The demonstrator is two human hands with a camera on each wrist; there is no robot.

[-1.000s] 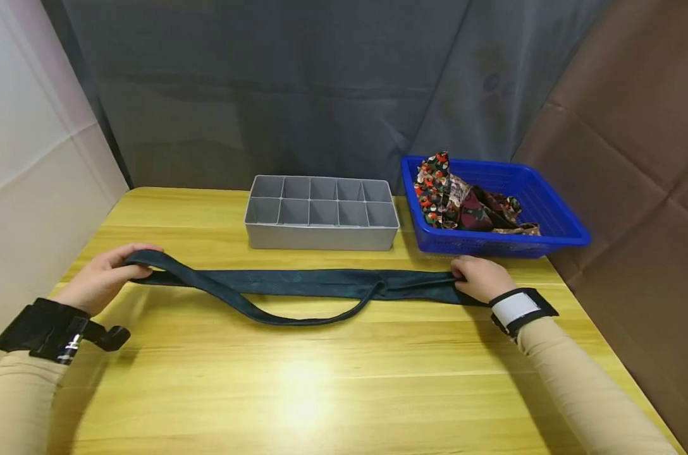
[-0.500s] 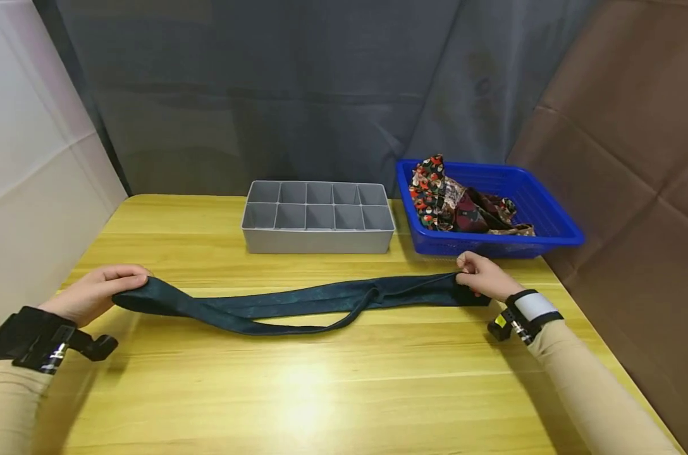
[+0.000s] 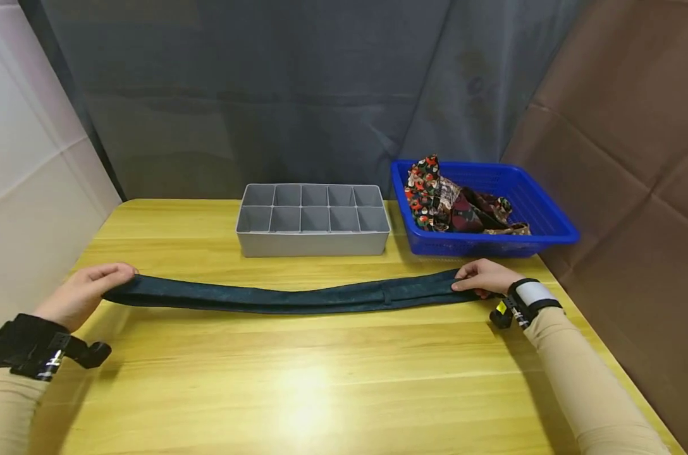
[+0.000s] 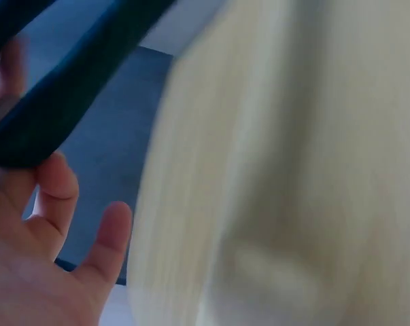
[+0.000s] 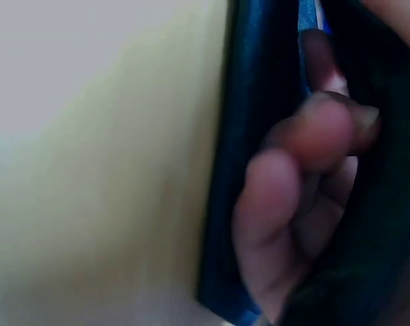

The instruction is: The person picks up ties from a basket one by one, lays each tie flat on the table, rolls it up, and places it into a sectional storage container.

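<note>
A dark teal necktie (image 3: 287,297) stretches in a nearly straight band across the yellow wooden table (image 3: 321,379), folded double. My left hand (image 3: 88,287) holds its left end, the fabric running under the fingers; the left wrist view shows the tie (image 4: 62,102) lying over my hand (image 4: 41,224), with two fingers spread below it. My right hand (image 3: 483,278) pinches the right end, and the blurred right wrist view shows its fingers (image 5: 306,170) curled against the dark tie (image 5: 249,136).
A grey divided organiser box (image 3: 312,218) stands behind the tie at the table's middle. To its right is a blue plastic basket (image 3: 540,221) holding several patterned ties (image 3: 446,205). A dark curtain hangs behind, a white wall at left, a brown panel at right.
Both hands have moved apart and pulled the tie taut. The loose loop that sagged toward me in the middle is gone, and the band now lies nearly straight.
</note>
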